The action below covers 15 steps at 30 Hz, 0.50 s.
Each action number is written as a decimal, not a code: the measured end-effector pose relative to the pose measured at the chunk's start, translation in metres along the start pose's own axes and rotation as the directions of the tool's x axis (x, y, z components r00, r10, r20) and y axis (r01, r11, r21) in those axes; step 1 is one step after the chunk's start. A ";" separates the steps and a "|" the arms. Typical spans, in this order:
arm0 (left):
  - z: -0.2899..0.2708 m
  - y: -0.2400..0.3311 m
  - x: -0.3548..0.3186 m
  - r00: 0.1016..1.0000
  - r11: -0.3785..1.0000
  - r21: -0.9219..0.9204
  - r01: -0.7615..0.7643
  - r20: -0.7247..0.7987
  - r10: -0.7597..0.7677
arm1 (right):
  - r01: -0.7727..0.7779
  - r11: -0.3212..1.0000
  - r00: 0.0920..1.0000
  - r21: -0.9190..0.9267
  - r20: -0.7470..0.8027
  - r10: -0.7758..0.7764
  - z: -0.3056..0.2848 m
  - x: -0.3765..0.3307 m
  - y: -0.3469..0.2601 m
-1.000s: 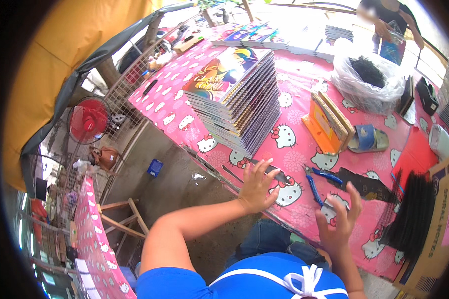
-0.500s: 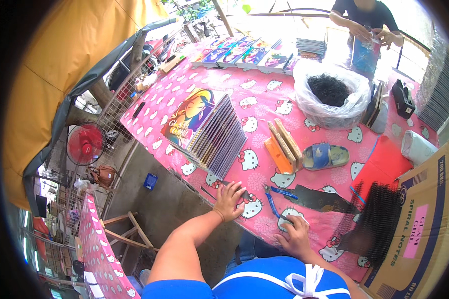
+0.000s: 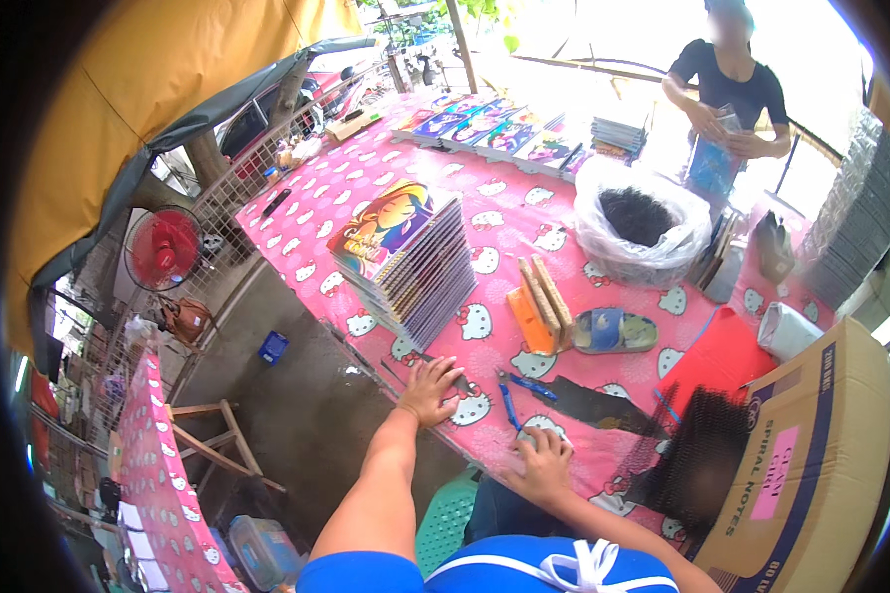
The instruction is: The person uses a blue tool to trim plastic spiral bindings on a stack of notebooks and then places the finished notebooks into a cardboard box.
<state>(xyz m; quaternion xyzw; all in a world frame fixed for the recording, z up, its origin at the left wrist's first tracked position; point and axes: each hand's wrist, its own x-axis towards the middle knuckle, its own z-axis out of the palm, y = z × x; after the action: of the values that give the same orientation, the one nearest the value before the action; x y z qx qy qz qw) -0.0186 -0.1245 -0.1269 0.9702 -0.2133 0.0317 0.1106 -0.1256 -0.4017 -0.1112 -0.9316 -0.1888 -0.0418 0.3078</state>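
Observation:
My left hand (image 3: 430, 391) rests on the pink patterned tablecloth at the table's near edge, fingers spread, just in front of a tall stack of spiral notebooks (image 3: 405, 265). A thin dark object (image 3: 461, 383) shows partly beside its fingertips; its kind is unclear. My right hand (image 3: 544, 463) lies on the cloth with its fingers apart, close to one handle of blue-handled cutting pliers (image 3: 510, 397). Those pliers lie open, beside a flat dark piece (image 3: 603, 407). To the right of my right hand is a bundle of black spiral binding coils (image 3: 702, 450).
A cardboard box (image 3: 786, 465) stands at right, near a red sheet (image 3: 717, 358). Beyond are a blue slipper (image 3: 615, 330), wooden blocks (image 3: 546, 304), a plastic-lined basin of black coils (image 3: 643, 222) and rows of notebooks (image 3: 499, 128). Another person (image 3: 732, 109) holds a wrapped blue item across the table.
The view has tilted up and shifted, showing more of the person opposite. My hands stay on the cloth in nearly the same places. That person's hands have moved on the wrapped item.

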 end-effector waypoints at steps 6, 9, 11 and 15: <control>0.002 0.001 -0.002 0.996 0.997 0.006 0.078 0.045 -0.078 | 0.020 1.000 1.000 -0.003 0.010 -0.020 0.000 0.000 0.004; -0.004 -0.001 -0.014 0.995 0.996 -0.011 0.094 0.045 -0.093 | 0.035 0.999 0.997 0.020 0.063 -0.036 0.001 -0.004 0.000; 0.003 -0.002 -0.008 0.997 0.997 -0.037 0.073 0.012 -0.072 | 0.019 1.000 0.999 0.000 0.041 -0.019 0.003 -0.003 0.004; -0.005 0.004 -0.001 0.998 0.997 -0.032 0.064 -0.013 -0.065 | -0.010 1.000 0.999 0.009 0.041 0.010 0.004 -0.001 0.003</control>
<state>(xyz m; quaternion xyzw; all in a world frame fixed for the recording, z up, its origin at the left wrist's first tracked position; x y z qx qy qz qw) -0.0213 -0.1270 -0.1217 0.9745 -0.1815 0.0314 0.1281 -0.1254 -0.4021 -0.1163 -0.9317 -0.1906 -0.0204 0.3084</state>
